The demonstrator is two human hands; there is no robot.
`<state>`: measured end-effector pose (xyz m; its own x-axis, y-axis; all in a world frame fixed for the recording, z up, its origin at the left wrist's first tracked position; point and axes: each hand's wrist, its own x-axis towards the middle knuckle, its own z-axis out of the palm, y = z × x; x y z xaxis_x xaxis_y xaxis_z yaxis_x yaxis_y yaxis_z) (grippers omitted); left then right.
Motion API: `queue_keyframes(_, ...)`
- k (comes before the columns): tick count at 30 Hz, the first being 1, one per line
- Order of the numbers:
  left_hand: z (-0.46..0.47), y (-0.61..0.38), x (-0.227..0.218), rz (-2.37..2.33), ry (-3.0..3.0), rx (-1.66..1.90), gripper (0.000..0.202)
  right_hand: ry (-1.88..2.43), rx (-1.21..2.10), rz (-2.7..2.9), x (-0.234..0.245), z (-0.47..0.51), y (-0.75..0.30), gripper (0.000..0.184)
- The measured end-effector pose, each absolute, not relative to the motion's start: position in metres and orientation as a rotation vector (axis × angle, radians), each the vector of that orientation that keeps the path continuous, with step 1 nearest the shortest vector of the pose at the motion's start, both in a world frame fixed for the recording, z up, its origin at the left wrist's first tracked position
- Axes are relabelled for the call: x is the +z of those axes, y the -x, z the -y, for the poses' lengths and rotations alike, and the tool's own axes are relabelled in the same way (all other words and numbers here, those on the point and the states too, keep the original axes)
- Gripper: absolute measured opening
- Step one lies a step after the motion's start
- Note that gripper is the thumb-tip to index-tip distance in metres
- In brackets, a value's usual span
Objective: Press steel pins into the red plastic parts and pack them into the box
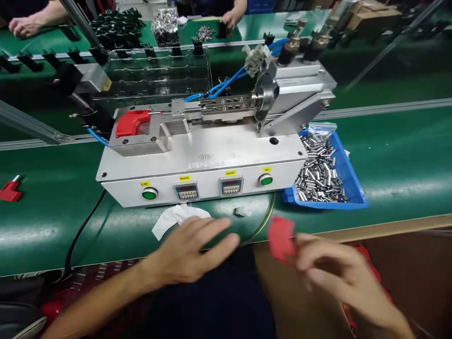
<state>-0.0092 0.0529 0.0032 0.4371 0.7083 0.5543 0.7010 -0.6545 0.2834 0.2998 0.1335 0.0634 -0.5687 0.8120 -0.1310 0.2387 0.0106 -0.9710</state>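
Observation:
My left hand (192, 249) is open, fingers stretched flat and together over the near edge of the green belt, just below a white cloth (173, 220). To its right, my right hand (335, 275) pinches a red plastic part (280, 239) at the belt's edge; the hand is blurred by motion. Directly ahead stands a grey metal press machine (208, 162) with two green buttons and two small displays on its front. Another red part (132, 123) sits in the machine's fixture at its left.
A blue tray (349, 176) of several small metal tubes lies right of the machine. One more red part (10, 190) lies on the belt far left. Across the far belt, other people's hands (24, 24) work among black parts and metal pieces. A brown box sits lower right.

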Motion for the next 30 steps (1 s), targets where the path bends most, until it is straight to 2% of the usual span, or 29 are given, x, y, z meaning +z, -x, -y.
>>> queue_keyframes(3, -0.055, -0.023, 0.000, -1.300, -2.529, 1.246, 0.026, 0.751, 2.282, 1.645, 0.055, -0.129, -0.248, 0.040)
queue_keyframes(5, -0.049, -0.031, -0.004, -1.356, -2.261, 1.347, 0.024, 0.713, 2.351, 1.628, 0.052, -0.131, -0.228, 0.037)
queue_keyframes(8, -0.029, -0.021, -0.012, -1.438, -1.703, 1.342, 0.018, 0.816, 1.856, 1.865, 0.051, -0.135, -0.222, 0.029)
queue_keyframes(11, -0.011, -0.006, -0.019, -1.459, -1.134, 1.266, 0.032, 0.948, 1.229, 1.944, 0.043, -0.144, -0.231, 0.021)
queue_keyframes(14, -0.011, -0.001, -0.023, -1.387, -0.701, 1.316, 0.044, 1.024, 0.950, 2.076, 0.023, -0.158, -0.238, 0.030)
queue_keyframes(16, -0.019, -0.002, -0.023, -1.313, -0.566, 1.376, 0.045, 1.023, 0.854, 2.221, 0.006, -0.166, -0.237, 0.033)
queue_keyframes(20, -0.034, -0.010, -0.020, -1.201, -0.522, 1.420, 0.046, 0.966, 0.758, 2.362, -0.015, -0.172, -0.228, 0.019)
queue_keyframes(23, -0.037, -0.015, -0.019, -1.182, -0.557, 1.401, 0.048, 0.913, 0.862, 2.332, -0.013, -0.169, -0.223, 0.012)
queue_keyframes(27, -0.037, -0.017, -0.019, -1.226, -0.631, 1.403, 0.041, 0.917, 1.110, 2.205, 0.004, -0.163, -0.223, 0.012)
queue_keyframes(30, -0.040, -0.019, -0.019, -1.229, -0.654, 1.420, 0.040, 0.914, 1.111, 2.075, 0.015, -0.159, -0.227, 0.012)
